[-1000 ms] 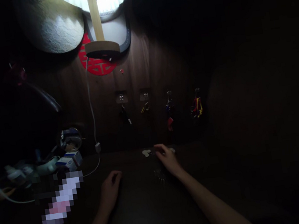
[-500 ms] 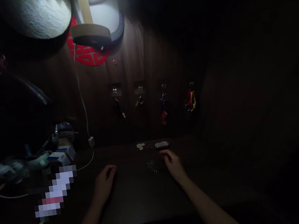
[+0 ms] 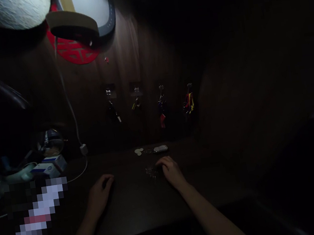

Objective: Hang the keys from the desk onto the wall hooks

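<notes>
The scene is very dark. My left hand (image 3: 99, 195) rests on the dark table top (image 3: 140, 209), fingers loosely curled, holding nothing that I can see. My right hand (image 3: 171, 172) lies further right with its fingers bent over a small glinting bunch of keys (image 3: 151, 171), touching or gripping it; the dark hides which. Just behind them on the table lie a small white key fob (image 3: 160, 148) and two pale round discs (image 3: 138, 151).
Several key bunches (image 3: 161, 107) hang from hooks on the dark wood wall. A lit lamp (image 3: 72, 22) with a white cable (image 3: 69, 102) stands at top left above a red paper cutout (image 3: 73, 51). Small boxes (image 3: 48, 165) and clutter fill the table's left side.
My right hand has drawn back from the key fob at the wall toward the glinting keys nearer me. The view has swung right and down; my left hand stays resting.
</notes>
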`<state>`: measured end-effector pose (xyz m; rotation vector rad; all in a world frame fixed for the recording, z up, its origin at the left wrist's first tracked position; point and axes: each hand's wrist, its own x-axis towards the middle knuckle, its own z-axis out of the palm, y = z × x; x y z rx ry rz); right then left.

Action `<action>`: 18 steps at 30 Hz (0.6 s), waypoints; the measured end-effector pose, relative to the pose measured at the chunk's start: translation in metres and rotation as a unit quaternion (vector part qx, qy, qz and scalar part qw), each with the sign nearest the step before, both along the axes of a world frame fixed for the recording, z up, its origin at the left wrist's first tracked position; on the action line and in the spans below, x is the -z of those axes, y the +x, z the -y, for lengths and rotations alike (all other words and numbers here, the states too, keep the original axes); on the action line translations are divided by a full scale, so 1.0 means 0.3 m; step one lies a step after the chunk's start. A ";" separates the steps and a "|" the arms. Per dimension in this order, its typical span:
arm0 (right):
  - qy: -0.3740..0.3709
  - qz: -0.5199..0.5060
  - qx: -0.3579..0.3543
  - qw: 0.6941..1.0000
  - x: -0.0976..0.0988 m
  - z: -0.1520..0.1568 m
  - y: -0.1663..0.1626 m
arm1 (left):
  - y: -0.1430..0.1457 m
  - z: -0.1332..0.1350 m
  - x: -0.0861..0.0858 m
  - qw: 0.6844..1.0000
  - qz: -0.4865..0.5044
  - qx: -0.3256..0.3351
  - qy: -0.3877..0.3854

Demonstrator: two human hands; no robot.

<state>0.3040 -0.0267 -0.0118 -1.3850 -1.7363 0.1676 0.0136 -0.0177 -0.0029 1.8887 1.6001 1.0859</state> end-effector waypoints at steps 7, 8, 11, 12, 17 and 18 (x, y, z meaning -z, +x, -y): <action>-0.061 0.076 -0.019 0.995 -0.033 0.029 -0.031 | 0.001 0.000 0.001 1.000 -0.018 -0.005 -0.003; -0.068 0.088 -0.027 0.993 -0.039 0.035 -0.036 | 0.001 0.000 0.002 1.000 -0.020 -0.002 -0.002; -0.076 0.119 -0.054 0.989 -0.056 0.050 -0.053 | 0.002 0.000 0.007 1.000 -0.026 0.007 0.005; -0.076 0.126 -0.060 0.987 -0.060 0.053 -0.058 | 0.002 -0.001 0.010 1.000 -0.028 0.009 0.010; -0.083 0.145 -0.079 0.983 -0.068 0.060 -0.088 | 0.004 -0.004 0.023 0.998 -0.045 0.024 0.040; -0.083 0.148 -0.088 0.982 -0.071 0.062 -0.095 | 0.005 -0.002 0.023 0.997 -0.052 0.030 0.046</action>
